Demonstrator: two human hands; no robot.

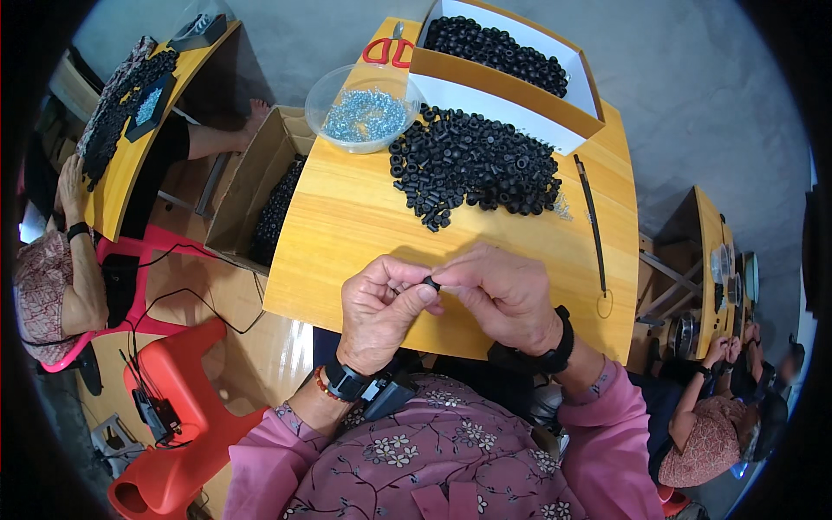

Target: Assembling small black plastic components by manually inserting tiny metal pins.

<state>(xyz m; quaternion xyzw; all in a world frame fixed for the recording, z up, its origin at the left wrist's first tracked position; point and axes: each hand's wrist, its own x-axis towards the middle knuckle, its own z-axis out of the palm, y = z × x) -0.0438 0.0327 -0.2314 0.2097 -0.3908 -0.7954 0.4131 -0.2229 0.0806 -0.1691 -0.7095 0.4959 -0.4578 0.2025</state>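
Observation:
Near the front edge of the table, my left hand (381,303) pinches a small black rubber piece (431,283) between thumb and fingertips. My right hand (503,290) meets it there, thumb and forefinger closed together at the piece; whether they hold a tiny part of their own is hidden. Beyond my hands lies a wide heap of small black rubber pieces (477,165), some ring-shaped with a hole. A clear round tub (316,108) of small shiny metal parts (364,115) stands to the left of the heap.
An open box (511,95) with more black pieces stands at the back, beside red-handled scissors (388,50). A thin black rod (591,221) lies at the right. Left of the table are a cardboard box (234,199) and a red stool (186,390). Other people work at side tables.

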